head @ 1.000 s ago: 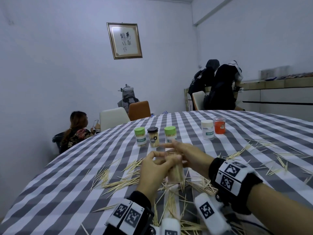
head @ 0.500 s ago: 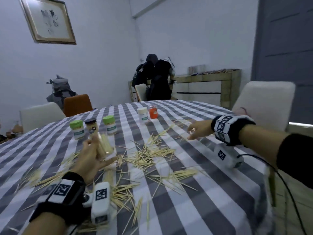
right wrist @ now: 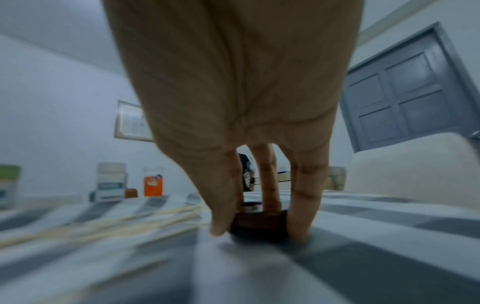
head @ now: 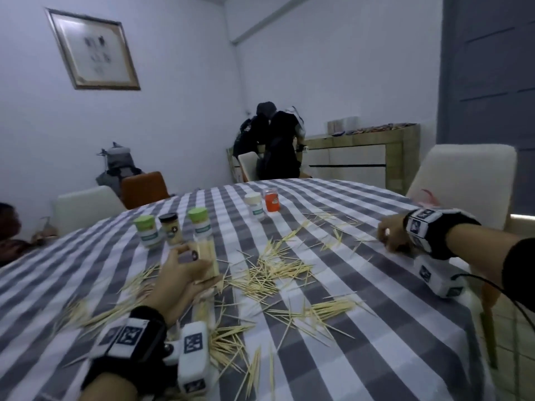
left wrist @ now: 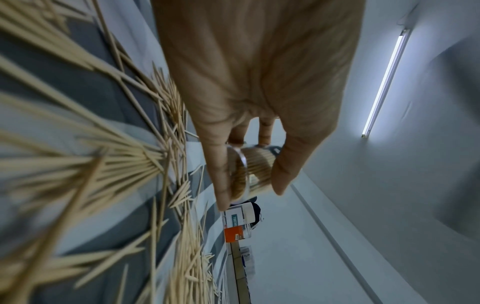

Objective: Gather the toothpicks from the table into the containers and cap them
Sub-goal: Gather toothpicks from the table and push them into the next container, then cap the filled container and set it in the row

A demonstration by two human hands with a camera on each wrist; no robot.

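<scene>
My left hand (head: 185, 273) grips a clear uncapped container (head: 207, 257) packed with toothpicks, lifted a little above the table; the left wrist view shows the container (left wrist: 249, 170) pinched between thumb and fingers. Loose toothpicks (head: 272, 270) lie scattered over the checked tablecloth (head: 376, 342). My right hand (head: 390, 237) reaches far right near the table's edge. In the right wrist view its fingertips (right wrist: 217, 230) are curled round a dark brown cap (right wrist: 259, 223) that sits on the cloth. In the head view that cap is hidden under the hand.
Three capped containers (head: 170, 228) stand in a row behind my left hand. A white-capped one (head: 254, 204) and an orange one (head: 271, 199) stand farther back. A white chair (head: 463, 180) stands at the right edge. People sit in the background.
My right hand left the container, swung far right and came down over the dark cap. My left hand keeps the filled container. The head view turned to the right.
</scene>
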